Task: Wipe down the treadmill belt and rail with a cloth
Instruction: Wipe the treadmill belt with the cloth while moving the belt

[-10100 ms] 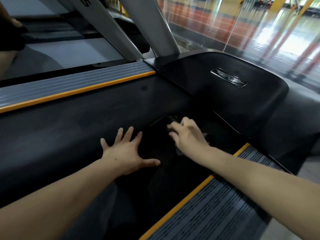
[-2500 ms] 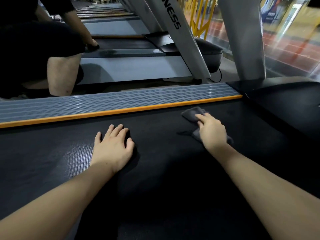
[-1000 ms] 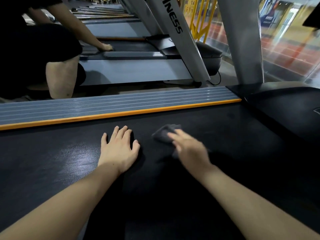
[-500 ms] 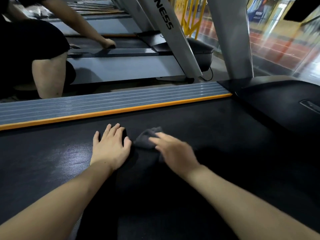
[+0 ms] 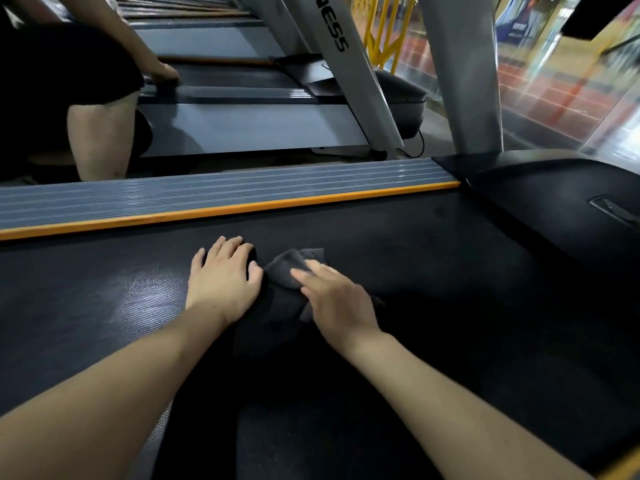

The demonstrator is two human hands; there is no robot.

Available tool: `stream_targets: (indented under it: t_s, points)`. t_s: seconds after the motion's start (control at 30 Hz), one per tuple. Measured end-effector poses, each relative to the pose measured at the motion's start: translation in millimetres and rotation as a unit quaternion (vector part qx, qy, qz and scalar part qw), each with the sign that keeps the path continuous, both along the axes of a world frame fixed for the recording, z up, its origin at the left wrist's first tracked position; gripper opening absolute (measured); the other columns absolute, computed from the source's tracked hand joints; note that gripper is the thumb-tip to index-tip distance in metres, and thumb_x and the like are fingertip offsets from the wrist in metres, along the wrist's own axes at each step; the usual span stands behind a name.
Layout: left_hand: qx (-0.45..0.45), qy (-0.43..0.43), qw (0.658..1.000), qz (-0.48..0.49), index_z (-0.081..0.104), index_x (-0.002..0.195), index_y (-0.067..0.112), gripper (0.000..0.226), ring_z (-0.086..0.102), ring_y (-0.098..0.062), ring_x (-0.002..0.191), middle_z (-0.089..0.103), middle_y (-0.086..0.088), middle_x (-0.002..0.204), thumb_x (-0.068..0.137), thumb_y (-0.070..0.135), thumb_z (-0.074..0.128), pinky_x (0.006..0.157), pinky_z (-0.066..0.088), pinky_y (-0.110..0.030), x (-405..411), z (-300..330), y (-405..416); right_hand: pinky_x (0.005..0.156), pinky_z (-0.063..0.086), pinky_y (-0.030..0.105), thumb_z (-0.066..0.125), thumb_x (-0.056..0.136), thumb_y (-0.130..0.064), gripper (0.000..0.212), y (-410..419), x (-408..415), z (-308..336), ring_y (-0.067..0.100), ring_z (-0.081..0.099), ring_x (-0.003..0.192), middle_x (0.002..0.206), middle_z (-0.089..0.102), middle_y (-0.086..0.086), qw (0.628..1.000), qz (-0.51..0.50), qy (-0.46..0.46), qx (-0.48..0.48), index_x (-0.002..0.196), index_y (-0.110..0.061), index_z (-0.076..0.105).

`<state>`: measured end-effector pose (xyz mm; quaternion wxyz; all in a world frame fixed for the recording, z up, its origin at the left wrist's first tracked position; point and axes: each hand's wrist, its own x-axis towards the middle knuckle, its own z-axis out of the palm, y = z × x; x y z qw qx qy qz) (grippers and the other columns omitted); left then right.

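Black belt [image 5: 415, 258], right hand [image 5: 337, 299] flat on cloth [image 5: 287, 268] (upright [image 5: 341, 53] reads "NESS")

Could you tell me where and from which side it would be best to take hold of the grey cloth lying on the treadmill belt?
Probably the bunched far corner of the cloth, pinched from above. It lies flat on the belt, so no edge can be reached from below, and the right hand presses its near part.

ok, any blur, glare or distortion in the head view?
Head view: right hand on the cloth is motion-blurred; left hand sharp. A glare patch on the belt. Wide-angle lens bends the rail. Background windows blown out and smeared.
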<state>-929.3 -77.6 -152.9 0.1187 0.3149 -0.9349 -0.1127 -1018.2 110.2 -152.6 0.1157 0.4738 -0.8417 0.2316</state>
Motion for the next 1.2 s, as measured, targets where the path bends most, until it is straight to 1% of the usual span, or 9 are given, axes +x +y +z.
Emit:
stream_targets:
  t_s: [0.17,0.3,0.4,0.57,0.63,0.83,0.93,1.07,1.2]
  points:
    - [-0.021,-0.013,0.997,-0.073,0.055,0.137,0.027,0.059,0.035,-0.019,0.145,0.048,0.004,0.15,0.089,0.049,0.028,0.118,0.028,-0.048,50,8,28,0.104,0.039,0.033,0.052,0.098,-0.028,0.037,58,-81,8,0.024,0.051,0.131,0.148,0.049,0.0,0.987,-0.16,-0.021,0.023,0.135,-0.034,0.058]
    - [-0.012,-0.044,0.997,-0.055,0.047,0.145,0.029,0.049,0.02,-0.018,0.152,0.035,0.006,0.159,0.099,0.041,0.039,0.123,0.016,-0.049,86,-1,60,0.101,0.036,0.033,0.045,0.101,-0.028,0.037,57,-67,6,0.028,0.048,0.129,0.148,0.048,0.004,0.966,-0.256,-0.039,0.01,0.136,-0.03,0.057]
    - [-0.002,-0.028,0.999,-0.018,0.046,0.146,0.03,0.052,0.02,-0.018,0.152,0.036,0.006,0.159,0.099,0.041,0.029,0.123,0.014,-0.051,103,-4,72,0.082,0.05,0.027,0.055,0.091,-0.021,0.03,11,-5,0,0.028,0.065,0.104,0.124,0.067,0.008,0.981,-0.185,-0.028,-0.042,0.115,-0.026,0.072]
    - [-0.021,-0.027,0.999,-0.013,0.047,0.146,0.028,0.064,0.02,-0.017,0.153,0.036,0.007,0.16,0.094,0.049,0.018,0.122,0.016,-0.053,111,-6,80,0.09,0.055,0.037,0.073,0.08,-0.013,0.042,9,19,-3,0.027,0.065,0.113,0.13,0.065,0.006,1.0,0.01,-0.02,-0.011,0.12,-0.026,0.07]
    - [-0.028,-0.037,0.999,-0.011,0.046,0.146,0.028,0.064,0.02,-0.017,0.153,0.036,0.006,0.16,0.095,0.053,0.018,0.122,0.016,-0.054,109,-6,81,0.089,0.054,0.035,0.079,0.075,-0.012,0.048,35,-15,-2,0.023,0.066,0.11,0.13,0.065,0.003,0.999,-0.026,0.019,0.002,0.12,-0.028,0.07]
    - [-0.025,-0.031,0.999,-0.004,0.048,0.145,0.027,0.067,0.019,-0.017,0.153,0.037,0.005,0.16,0.093,0.054,0.016,0.121,0.015,-0.054,106,-5,83,0.094,0.04,0.031,0.048,0.098,-0.028,0.035,61,-39,5,0.026,0.053,0.121,0.142,0.052,0.001,0.955,-0.278,-0.102,-0.012,0.131,-0.03,0.059]
    - [-0.027,-0.022,0.999,-0.005,0.049,0.144,0.026,0.067,0.021,-0.017,0.152,0.039,0.005,0.159,0.092,0.054,0.016,0.121,0.016,-0.055,106,-5,83,0.088,0.049,0.034,0.069,0.077,-0.014,0.043,12,27,-3,0.034,0.061,0.11,0.13,0.062,0.012,0.983,-0.161,-0.079,-0.039,0.12,-0.02,0.069]
    - [-0.028,-0.02,0.999,-0.008,0.05,0.142,0.026,0.065,0.023,-0.017,0.152,0.041,0.005,0.158,0.092,0.053,0.018,0.12,0.018,-0.055,108,-5,82,0.104,0.043,0.033,0.066,0.087,-0.013,0.044,12,48,-6,0.027,0.055,0.126,0.14,0.057,0.007,0.998,0.042,-0.044,0.004,0.129,-0.025,0.064]
    - [-0.028,-0.02,0.999,0.0,0.049,0.143,0.028,0.057,0.021,-0.015,0.152,0.04,0.007,0.158,0.096,0.052,0.026,0.121,0.016,-0.053,109,-6,82,0.107,0.037,0.03,0.055,0.096,-0.02,0.042,78,-40,2,0.022,0.049,0.132,0.15,0.047,-0.001,0.992,-0.117,-0.011,0.041,0.136,-0.035,0.056]
